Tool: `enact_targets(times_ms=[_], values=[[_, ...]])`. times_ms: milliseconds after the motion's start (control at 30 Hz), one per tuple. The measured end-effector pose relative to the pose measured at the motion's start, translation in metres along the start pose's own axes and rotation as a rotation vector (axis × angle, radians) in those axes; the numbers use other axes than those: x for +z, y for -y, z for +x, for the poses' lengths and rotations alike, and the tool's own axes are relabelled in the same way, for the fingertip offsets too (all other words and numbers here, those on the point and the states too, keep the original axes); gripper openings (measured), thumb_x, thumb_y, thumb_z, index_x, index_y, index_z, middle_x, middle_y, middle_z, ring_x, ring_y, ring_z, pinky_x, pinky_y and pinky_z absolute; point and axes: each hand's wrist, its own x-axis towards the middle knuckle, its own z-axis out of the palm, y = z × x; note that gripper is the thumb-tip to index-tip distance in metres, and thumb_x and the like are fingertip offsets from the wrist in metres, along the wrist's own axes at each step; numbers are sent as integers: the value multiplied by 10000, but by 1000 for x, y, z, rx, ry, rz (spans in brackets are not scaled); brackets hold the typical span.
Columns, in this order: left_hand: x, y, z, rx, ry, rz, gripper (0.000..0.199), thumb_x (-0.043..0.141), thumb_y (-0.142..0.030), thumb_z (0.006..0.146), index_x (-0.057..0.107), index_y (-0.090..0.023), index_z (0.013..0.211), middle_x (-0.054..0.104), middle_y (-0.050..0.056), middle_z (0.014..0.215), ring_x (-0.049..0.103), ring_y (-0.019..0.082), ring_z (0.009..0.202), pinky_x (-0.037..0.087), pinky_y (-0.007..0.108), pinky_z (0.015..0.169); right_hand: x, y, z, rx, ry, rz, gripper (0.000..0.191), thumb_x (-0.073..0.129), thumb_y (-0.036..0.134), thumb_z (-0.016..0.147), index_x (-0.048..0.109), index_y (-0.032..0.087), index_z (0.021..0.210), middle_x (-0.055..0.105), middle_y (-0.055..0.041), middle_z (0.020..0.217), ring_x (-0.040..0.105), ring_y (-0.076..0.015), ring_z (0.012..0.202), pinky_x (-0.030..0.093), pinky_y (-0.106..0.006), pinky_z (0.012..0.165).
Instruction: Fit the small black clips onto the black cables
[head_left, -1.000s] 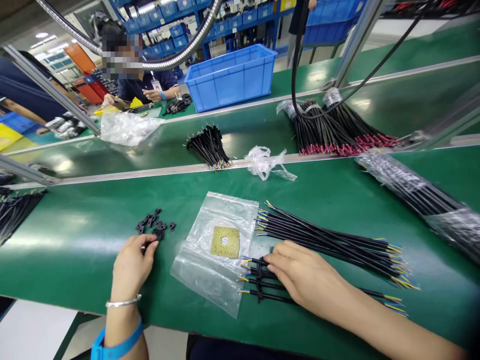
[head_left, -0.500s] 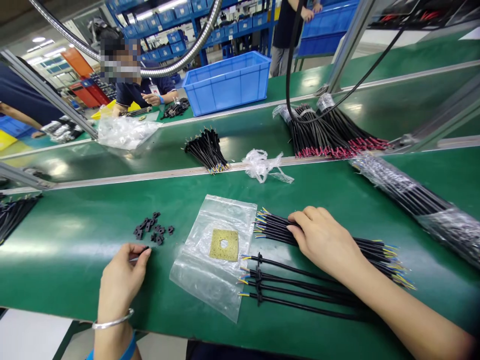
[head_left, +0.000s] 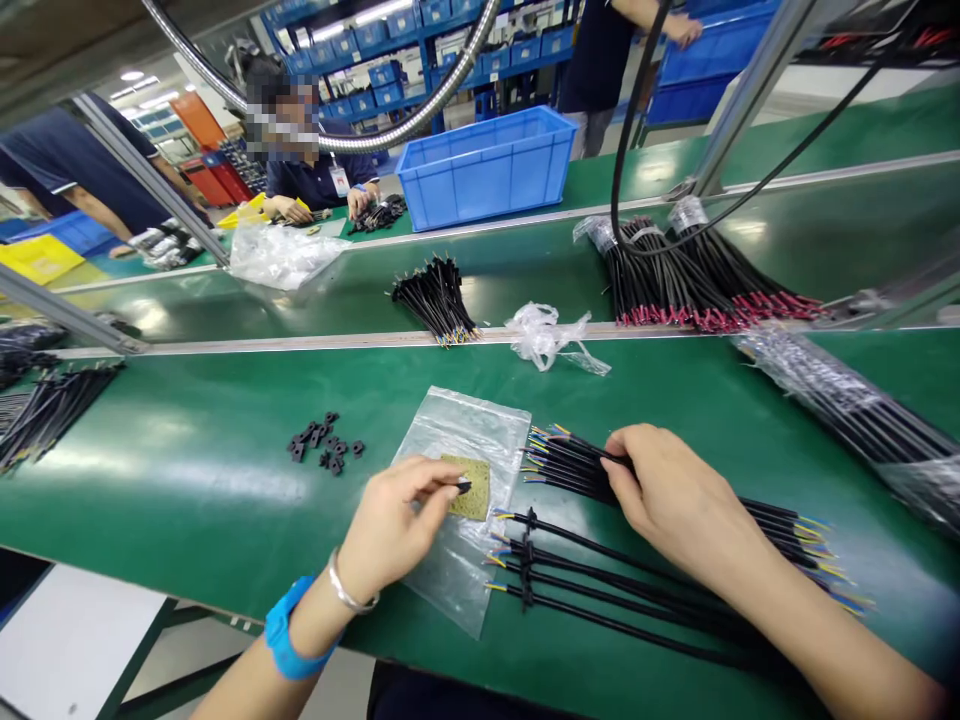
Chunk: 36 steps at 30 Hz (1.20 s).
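My left hand [head_left: 397,520] pinches a small black plastic clip [head_left: 464,487] over a yellow-green sponge [head_left: 477,500]. The sponge has a hole and lies on a clear zip bag [head_left: 450,600]. My right hand [head_left: 671,490] is closed on a black cable [head_left: 589,448] at the top of a loose bundle [head_left: 562,483], whose stripped ends show blue and yellow wires. Nearer me lie several cables [head_left: 600,580], each with a black clip [head_left: 528,560] near its left end. Several loose clips [head_left: 322,435] are heaped to the left.
Behind the near bench [head_left: 225,430] lie a short cable bundle [head_left: 435,300], a crumpled plastic strip [head_left: 547,335] and red-tipped cable bundles [head_left: 660,275]. A wrapped bundle [head_left: 847,410] lies at right. Across stand a blue crate [head_left: 487,170] and a seated person [head_left: 322,185]. A black cord [head_left: 619,180] hangs down.
My left hand has moved right from beside the clip heap to over the sponge, carrying a clip. My right hand has lifted a cable end slightly from the bundle. The view has shifted.
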Motion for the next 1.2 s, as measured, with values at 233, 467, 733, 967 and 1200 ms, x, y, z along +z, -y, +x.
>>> enact_targets(times_ms=[233, 467, 733, 967, 1200], values=[[31, 0, 0, 354, 123, 638, 185, 501, -123, 905, 606, -166, 1051, 679, 52, 758, 607, 220, 693, 509, 336, 624, -10, 23, -2, -158, -65, 159, 87, 464, 231, 978, 513, 184, 1032, 586, -27, 880, 587, -145, 732, 459, -265, 682], [25, -10, -1, -3, 98, 160, 195, 534, -129, 859, 530, -202, 1040, 660, 34, 824, 621, 197, 767, 492, 329, 724, -20, 47, -11, -278, -75, 307, 210, 483, 136, 952, 549, 169, 1148, 585, -14, 800, 558, -125, 666, 444, -251, 619], [34, -30, -10, -458, -115, -814, 223, 680, -218, 809, 518, -205, 963, 585, -44, 717, 670, 146, 786, 486, 276, 786, -19, 58, -17, -318, 32, 531, 209, 469, 105, 942, 547, 178, 1122, 610, -14, 793, 559, -120, 647, 446, -254, 601], [40, -34, -10, -445, -141, -910, 243, 718, -245, 807, 529, -206, 955, 595, -55, 718, 646, 110, 699, 513, 253, 724, -20, 55, -19, -322, 51, 492, 222, 469, 105, 942, 541, 183, 1138, 606, -17, 783, 562, -125, 638, 440, -260, 585], [37, -39, -12, -436, -169, -820, 246, 723, -238, 796, 529, -203, 944, 609, -55, 721, 636, 88, 689, 478, 205, 692, -21, 55, -19, -308, 74, 523, 223, 463, 106, 942, 553, 183, 1131, 596, -6, 768, 552, -115, 618, 435, -254, 583]])
